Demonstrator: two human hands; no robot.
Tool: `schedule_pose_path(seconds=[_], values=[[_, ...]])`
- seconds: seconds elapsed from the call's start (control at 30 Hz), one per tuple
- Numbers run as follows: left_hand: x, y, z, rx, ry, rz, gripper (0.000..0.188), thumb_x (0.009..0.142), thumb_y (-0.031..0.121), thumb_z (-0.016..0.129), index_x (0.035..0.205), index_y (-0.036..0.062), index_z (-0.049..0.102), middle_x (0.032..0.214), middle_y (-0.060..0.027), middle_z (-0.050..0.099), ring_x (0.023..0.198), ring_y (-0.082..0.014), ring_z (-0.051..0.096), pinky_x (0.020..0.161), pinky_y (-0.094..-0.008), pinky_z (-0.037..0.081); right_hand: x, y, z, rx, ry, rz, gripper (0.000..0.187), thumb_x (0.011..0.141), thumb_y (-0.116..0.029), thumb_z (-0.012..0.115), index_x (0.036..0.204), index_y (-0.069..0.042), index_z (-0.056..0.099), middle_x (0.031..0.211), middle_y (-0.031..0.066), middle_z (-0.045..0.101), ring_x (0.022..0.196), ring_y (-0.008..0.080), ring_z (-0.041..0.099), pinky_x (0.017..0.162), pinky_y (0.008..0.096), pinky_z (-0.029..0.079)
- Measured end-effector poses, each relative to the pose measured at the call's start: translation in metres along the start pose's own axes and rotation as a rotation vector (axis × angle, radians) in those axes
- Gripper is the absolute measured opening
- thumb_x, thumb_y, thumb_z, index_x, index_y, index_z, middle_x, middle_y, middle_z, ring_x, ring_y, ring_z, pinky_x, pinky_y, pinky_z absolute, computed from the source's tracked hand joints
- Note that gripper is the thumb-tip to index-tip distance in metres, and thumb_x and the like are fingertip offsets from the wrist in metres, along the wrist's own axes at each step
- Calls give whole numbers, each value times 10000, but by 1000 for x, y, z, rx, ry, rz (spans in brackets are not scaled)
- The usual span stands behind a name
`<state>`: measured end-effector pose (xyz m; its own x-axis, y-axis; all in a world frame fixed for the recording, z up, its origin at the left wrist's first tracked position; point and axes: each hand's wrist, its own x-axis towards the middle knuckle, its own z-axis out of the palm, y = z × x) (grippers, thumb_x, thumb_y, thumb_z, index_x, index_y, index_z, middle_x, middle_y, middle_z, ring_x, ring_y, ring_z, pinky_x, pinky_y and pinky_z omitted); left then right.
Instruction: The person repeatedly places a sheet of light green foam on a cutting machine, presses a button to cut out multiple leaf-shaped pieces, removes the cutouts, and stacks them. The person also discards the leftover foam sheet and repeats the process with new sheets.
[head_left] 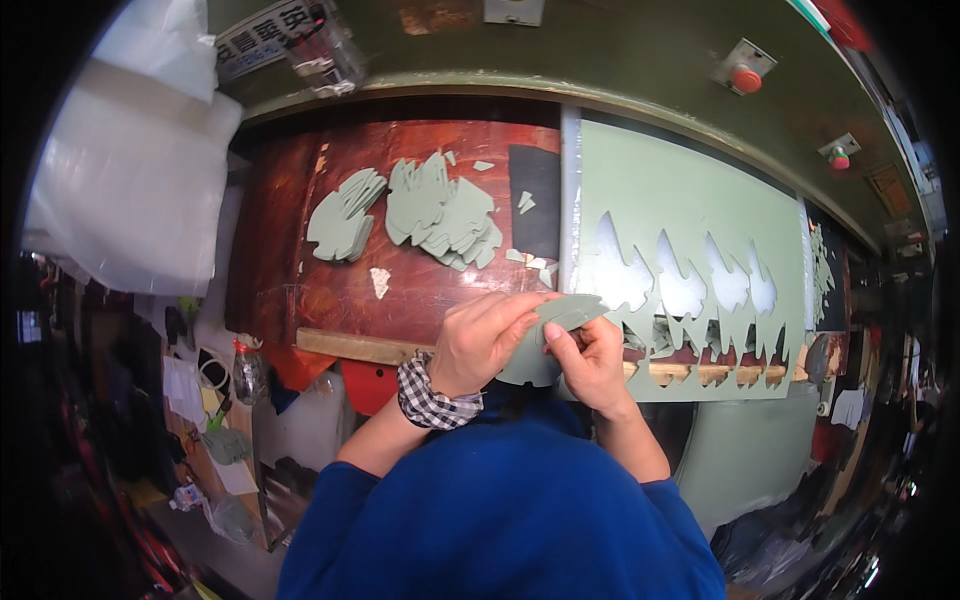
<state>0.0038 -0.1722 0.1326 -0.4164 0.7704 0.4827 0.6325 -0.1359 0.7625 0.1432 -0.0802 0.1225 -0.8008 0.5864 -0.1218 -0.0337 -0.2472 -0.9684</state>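
In front of my body, above the table's near edge, I hold a pale green die-cut sheet piece (529, 362) with a pointed top. My left hand (472, 343) grips its left side, a checked band around the wrist. On the right edge my right hand (597, 372) pinches it, thumb on top. Whether it is one layer or several I cannot tell. Beyond my hands lie piles of similar pieces: a left pile (342, 222) and a larger, fanned-out pile (440, 215).
Right of the red-brown board (400, 290), a pale green sheet (670, 180) with several leaf-shaped cutouts overhangs the front edge. Small scraps (540, 268) lie near a dark patch (535, 190). Behind runs a green machine beam (600, 60) with a red button (746, 80). Plastic wrapping (140, 170) hangs left.
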Motion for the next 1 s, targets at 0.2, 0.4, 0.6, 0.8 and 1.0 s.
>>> schedule_pose_path(seconds=[0.2,0.4,0.6,0.8,1.0], values=[[-13,-9,-23,83,-37,131,204,819,63,681,1008,-1,637,754,-113,626,609,-263,602,547,-343,495,-1,4,4,-21,-50,-11,136,907,-61,596,959,34,678,775,53,688,643,59,594,570,209,483],[-24,-7,-31,155,1,243,223,801,47,696,994,-47,632,708,-106,602,548,-240,553,478,-331,437,-2,6,33,-304,139,-193,168,861,-11,602,1001,51,671,763,38,684,632,55,585,597,209,485],[-26,-2,-32,166,47,338,190,788,30,703,951,-49,646,649,-100,577,515,-233,535,465,-336,424,13,6,35,-264,132,-317,225,789,79,534,975,54,658,916,92,660,788,98,616,679,215,494],[-30,-6,-44,3,88,-13,135,787,-9,677,920,-4,656,772,-141,670,661,-290,659,587,-342,523,-4,-15,20,44,-285,61,235,907,23,563,1136,68,595,1044,98,630,862,130,647,788,245,553],[-40,-8,-50,-201,-65,-260,98,878,46,626,927,-19,681,813,-121,706,714,-188,695,634,-277,537,0,-15,15,-59,-314,165,100,866,-13,659,952,34,684,819,74,685,661,99,647,580,235,530]])
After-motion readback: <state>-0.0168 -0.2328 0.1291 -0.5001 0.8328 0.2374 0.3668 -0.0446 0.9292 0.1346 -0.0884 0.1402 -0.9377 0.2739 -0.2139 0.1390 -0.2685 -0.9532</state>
